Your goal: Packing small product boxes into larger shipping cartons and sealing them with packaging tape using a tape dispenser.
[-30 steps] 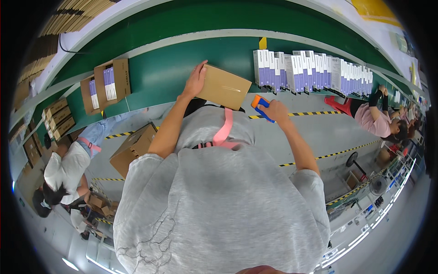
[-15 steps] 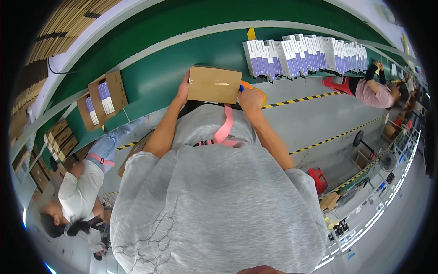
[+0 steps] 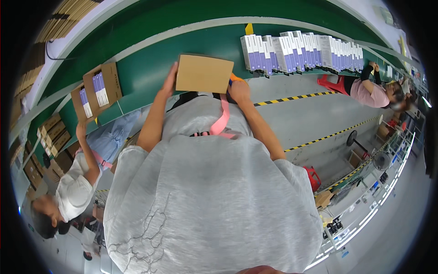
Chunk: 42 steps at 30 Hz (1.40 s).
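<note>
A plain brown cardboard box (image 3: 204, 74) is held up in front of my waist, over the near edge of the green workbench. My left hand (image 3: 170, 79) is closed on the box's left side, with its fingers partly hidden behind it. By the right side of the box, my right hand (image 3: 239, 90) is closed around an orange and blue hand tool (image 3: 236, 78). Most of that tool is hidden behind the box and the hand, so its exact kind does not show.
White and purple slim boxes (image 3: 292, 54) stand in a long row on the bench (image 3: 150, 68) at right. An open carton (image 3: 109, 84) with similar boxes sits at left, where a co-worker's hand (image 3: 81, 130) reaches it. Another person (image 3: 372, 91) is at far right, near a red stool (image 3: 332, 84).
The box has shifted slightly left and up, and the face toward me now looks plain, without the earlier shiny strip. The left co-worker's arm has come up to the open carton.
</note>
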### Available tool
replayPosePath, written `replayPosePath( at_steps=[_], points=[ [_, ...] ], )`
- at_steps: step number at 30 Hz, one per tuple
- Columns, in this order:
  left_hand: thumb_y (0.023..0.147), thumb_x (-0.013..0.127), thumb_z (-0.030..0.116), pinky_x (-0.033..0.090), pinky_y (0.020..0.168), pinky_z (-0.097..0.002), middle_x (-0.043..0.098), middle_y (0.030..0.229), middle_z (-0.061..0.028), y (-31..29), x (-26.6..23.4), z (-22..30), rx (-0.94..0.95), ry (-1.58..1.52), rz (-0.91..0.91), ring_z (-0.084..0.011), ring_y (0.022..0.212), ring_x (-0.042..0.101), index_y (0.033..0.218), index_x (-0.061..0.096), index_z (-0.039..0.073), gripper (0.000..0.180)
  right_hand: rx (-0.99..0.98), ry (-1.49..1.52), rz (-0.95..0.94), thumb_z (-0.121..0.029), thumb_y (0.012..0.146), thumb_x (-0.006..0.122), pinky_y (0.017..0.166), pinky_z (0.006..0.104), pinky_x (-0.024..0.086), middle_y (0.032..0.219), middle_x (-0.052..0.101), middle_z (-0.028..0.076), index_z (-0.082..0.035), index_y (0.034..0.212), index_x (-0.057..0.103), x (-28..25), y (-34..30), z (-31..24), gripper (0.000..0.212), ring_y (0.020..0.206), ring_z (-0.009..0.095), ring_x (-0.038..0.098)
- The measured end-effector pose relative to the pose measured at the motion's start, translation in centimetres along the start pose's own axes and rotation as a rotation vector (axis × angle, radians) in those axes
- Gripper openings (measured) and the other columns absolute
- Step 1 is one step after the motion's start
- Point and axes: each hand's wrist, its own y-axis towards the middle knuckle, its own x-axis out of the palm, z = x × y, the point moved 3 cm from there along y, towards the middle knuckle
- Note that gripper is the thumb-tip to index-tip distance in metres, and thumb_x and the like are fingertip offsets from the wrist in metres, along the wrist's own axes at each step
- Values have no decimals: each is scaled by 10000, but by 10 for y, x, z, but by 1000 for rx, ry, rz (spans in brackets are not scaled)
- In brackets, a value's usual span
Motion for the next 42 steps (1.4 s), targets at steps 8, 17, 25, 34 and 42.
replayPosePath(
  at_steps=[8, 17, 25, 34, 42],
  points=[
    [895, 713, 264, 449, 732, -287, 606, 867, 28, -131, 1, 120, 370, 269, 131, -122, 778, 561, 1003, 589, 61, 261, -341, 477, 600, -96, 787, 663, 1018, 460, 386, 1199, 547, 236, 34, 1204, 526, -42, 29, 3, 458, 1139, 388, 502],
    [864, 695, 181, 442, 599, -344, 519, 662, -86, -103, -19, 40, 376, 943, 287, -194, 603, 496, 860, 486, 41, 251, 814, 1057, 804, -125, 796, 683, 1030, 417, 394, 1256, 528, 244, 112, 1280, 445, -5, 52, 135, 589, 1180, 366, 507],
    [844, 722, 176, 454, 620, -312, 544, 681, -61, -77, -7, 19, 341, 922, 190, -153, 631, 514, 857, 515, 44, 245, 676, 1390, 849, -111, 786, 697, 1017, 390, 419, 1254, 550, 218, 93, 1283, 408, 20, 60, 175, 609, 1129, 333, 568],
    [838, 729, 189, 456, 632, -306, 549, 697, -59, -76, -25, 4, 376, 896, 302, -152, 642, 516, 869, 534, 33, 252, 819, 1739, 1122, -396, 1017, 259, 1078, 491, 359, 1449, 416, 222, 39, 1409, 402, -87, 49, 234, 603, 1262, 369, 469],
    [847, 717, 196, 445, 629, -303, 531, 690, -55, -78, -21, -2, 358, 882, 349, -151, 639, 499, 857, 531, 30, 249, 540, 1954, 1059, -446, 1000, 360, 1102, 493, 335, 1479, 379, 230, 44, 1442, 352, -89, 83, 234, 660, 1321, 378, 430]
  ],
)
